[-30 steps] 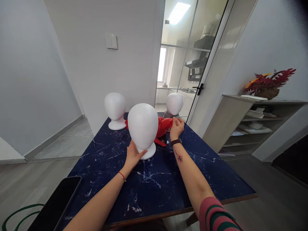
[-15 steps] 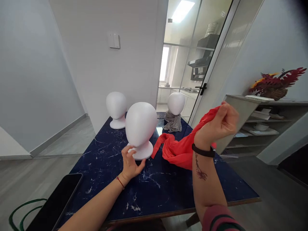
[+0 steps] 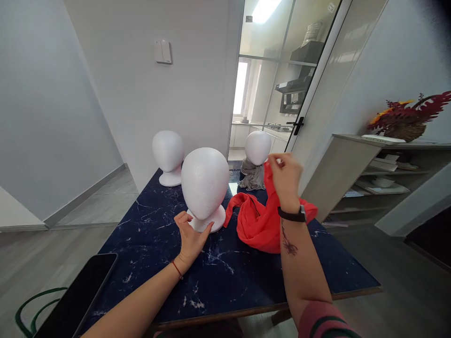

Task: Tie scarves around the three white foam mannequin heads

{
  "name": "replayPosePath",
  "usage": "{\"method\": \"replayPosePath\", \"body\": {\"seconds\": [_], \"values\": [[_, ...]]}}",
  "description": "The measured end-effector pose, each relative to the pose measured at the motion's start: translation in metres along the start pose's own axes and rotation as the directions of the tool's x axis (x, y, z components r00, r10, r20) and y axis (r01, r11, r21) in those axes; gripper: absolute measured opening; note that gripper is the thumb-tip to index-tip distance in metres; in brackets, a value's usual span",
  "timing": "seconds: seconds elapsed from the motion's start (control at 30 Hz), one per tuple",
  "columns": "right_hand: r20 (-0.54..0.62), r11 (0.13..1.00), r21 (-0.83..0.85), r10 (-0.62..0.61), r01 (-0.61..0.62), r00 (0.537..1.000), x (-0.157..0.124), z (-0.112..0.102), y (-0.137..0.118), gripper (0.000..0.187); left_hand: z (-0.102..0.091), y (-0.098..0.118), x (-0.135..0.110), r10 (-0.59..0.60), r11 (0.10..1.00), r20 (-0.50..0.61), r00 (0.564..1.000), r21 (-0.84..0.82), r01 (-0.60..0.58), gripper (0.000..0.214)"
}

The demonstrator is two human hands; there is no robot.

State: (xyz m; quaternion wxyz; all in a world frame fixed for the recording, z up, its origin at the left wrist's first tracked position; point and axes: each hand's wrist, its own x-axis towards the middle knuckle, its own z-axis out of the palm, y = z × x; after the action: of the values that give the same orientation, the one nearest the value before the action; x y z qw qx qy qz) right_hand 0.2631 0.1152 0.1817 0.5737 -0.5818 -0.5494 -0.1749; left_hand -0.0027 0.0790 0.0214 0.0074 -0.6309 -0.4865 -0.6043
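A white foam mannequin head [image 3: 205, 185] stands on the dark blue marble table [image 3: 225, 267]. My left hand [image 3: 189, 236] rests open against its round base, fingers spread. My right hand [image 3: 286, 180] is raised above the table and pinches a red scarf [image 3: 259, 223], which hangs down and bunches on the table to the right of the head. A black band sits on that wrist.
Two more white foam heads stand at the table's far end, one at the left [image 3: 168, 155], one at the right [image 3: 257, 148] with a grey scarf [image 3: 251, 176] round its base. A black tablet [image 3: 75, 300] lies at the near left corner. Shelves [image 3: 373, 180] stand to the right.
My right hand took the red scarf from behind the near head, pulled it up and to the right, then moved back left. My left hand slid along the base of the head.
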Motion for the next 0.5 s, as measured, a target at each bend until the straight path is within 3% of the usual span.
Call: {"method": "replayPosePath", "body": {"seconds": [0.03,0.07,0.1,0.17,0.2,0.33,0.43,0.5], "values": [[0.194,0.994,-0.105,0.047,-0.026,0.980,-0.002,0.012,0.013,0.023,0.001,-0.001,0.000,-0.084,0.996,0.006,0.996,-0.016,0.084,0.064],[0.392,0.976,-0.216,0.121,-0.036,0.912,-0.005,0.024,0.025,0.018,0.003,-0.003,0.000,-0.161,0.986,0.015,0.987,-0.029,0.162,0.072],[0.571,0.955,-0.297,0.191,-0.016,0.798,-0.010,0.036,0.035,0.014,0.004,-0.005,0.001,-0.223,0.974,0.029,0.974,-0.037,0.224,0.080],[0.726,0.942,-0.334,0.249,0.012,0.640,-0.023,0.058,0.050,0.025,0.008,-0.011,0.003,-0.281,0.958,0.083,0.956,-0.037,0.285,0.093],[0.762,0.946,-0.325,0.250,0.019,0.597,-0.030,0.068,0.054,0.035,0.010,-0.015,0.005,-0.276,0.959,0.125,0.953,-0.035,0.282,0.096],[0.797,0.941,-0.338,0.278,0.015,0.536,-0.058,0.094,0.058,0.059,0.016,-0.028,0.012,-0.184,0.974,0.294,0.938,-0.075,0.214,0.092],[0.771,0.904,-0.427,0.371,-0.013,0.517,-0.062,0.095,0.060,0.039,0.018,-0.033,0.014,-0.185,0.973,0.349,0.919,-0.066,0.221,0.082],[0.720,0.878,-0.478,0.414,-0.035,0.556,-0.052,0.087,0.057,0.023,0.018,-0.033,0.013,-0.207,0.974,0.345,0.915,-0.017,0.227,0.080]]}}
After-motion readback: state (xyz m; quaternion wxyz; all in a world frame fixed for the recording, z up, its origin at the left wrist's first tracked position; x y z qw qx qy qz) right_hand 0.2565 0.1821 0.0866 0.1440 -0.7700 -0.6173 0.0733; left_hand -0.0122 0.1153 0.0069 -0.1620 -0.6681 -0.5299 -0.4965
